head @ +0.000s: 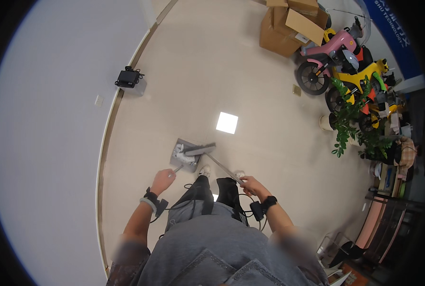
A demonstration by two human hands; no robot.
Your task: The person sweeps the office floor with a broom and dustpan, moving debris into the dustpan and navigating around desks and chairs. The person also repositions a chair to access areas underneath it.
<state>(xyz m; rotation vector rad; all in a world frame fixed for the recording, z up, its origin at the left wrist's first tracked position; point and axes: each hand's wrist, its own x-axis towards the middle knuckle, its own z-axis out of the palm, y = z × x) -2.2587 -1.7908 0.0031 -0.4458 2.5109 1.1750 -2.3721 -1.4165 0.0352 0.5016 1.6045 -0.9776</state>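
Note:
My left hand (pixel 163 181) is closed round the handle of a grey dustpan (pixel 193 167), which lies in front of my feet. Crumpled white litter (pixel 183 154) sits inside the pan. In my right hand (pixel 253 186) is the long handle of a broom (pixel 200 149); its bristled head is over the right part of the dustpan and reaches past the pan's edge. Whether the bristles touch the litter cannot be told.
A wall with a skirting board (pixel 107 143) runs along the left, with a black device on a box (pixel 129 78) beside it. An open cardboard box (pixel 280 32), scooters (pixel 314 77) and potted plants (pixel 344 118) stand at the right. A person (pixel 407 153) is at the far right.

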